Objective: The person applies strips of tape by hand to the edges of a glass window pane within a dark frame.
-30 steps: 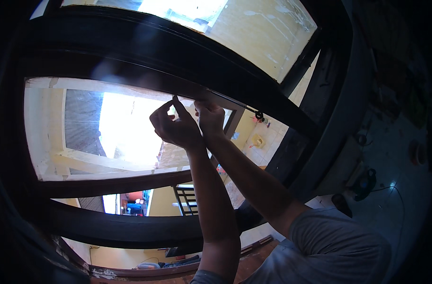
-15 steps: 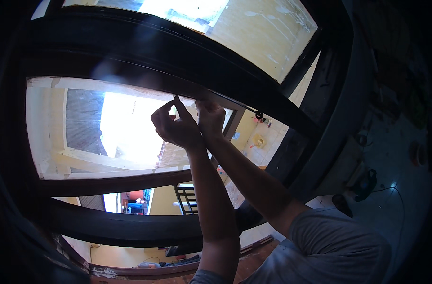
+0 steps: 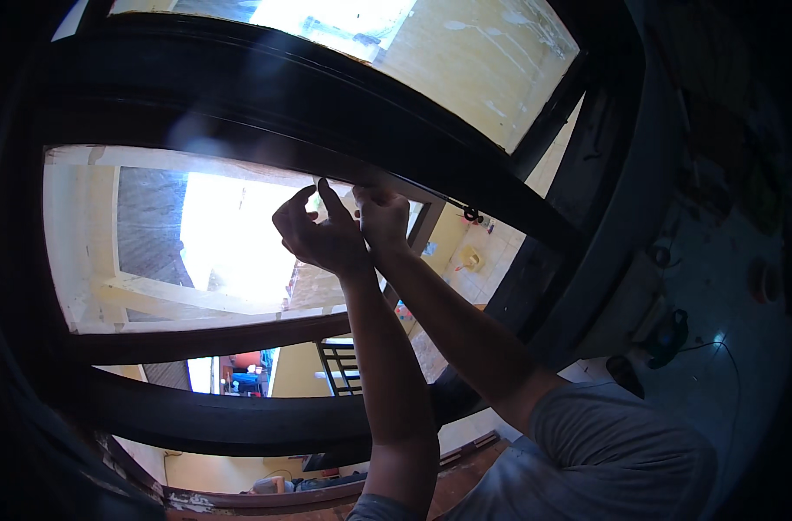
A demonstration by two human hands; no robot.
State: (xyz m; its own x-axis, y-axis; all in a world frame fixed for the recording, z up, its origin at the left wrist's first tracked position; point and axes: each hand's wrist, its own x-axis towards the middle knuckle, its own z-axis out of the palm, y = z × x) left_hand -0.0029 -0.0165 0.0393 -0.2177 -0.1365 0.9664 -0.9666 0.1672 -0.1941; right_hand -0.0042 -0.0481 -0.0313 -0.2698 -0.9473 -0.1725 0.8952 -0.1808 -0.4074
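Both my hands are raised to the upper edge of a glass pane point(image 3: 231, 286) in a dark wooden window sash point(image 3: 213, 346). My left hand point(image 3: 325, 236) is closed in a pinch, thumb and forefinger tips meeting close under the top rail. Pale strips that look like masking tape or paper point(image 3: 174, 159) run along the pane's edges. Just to the right, my right hand point(image 3: 383, 219) has its fingers curled against the rail's underside. Whatever either hand holds is too small or hidden to make out. My wrists are close together.
Heavy dark window bars point(image 3: 239, 425) cross above and below the sash. A black window catch point(image 3: 472, 214) lies right of my hands. Another smeared pane point(image 3: 491, 61) is higher up. At the lower right, a power tool with a cord point(image 3: 669, 339) rests on the tiled floor point(image 3: 717, 382).
Both hands stay at the pane's upper edge, with only slight finger movement. The view has shifted a little.
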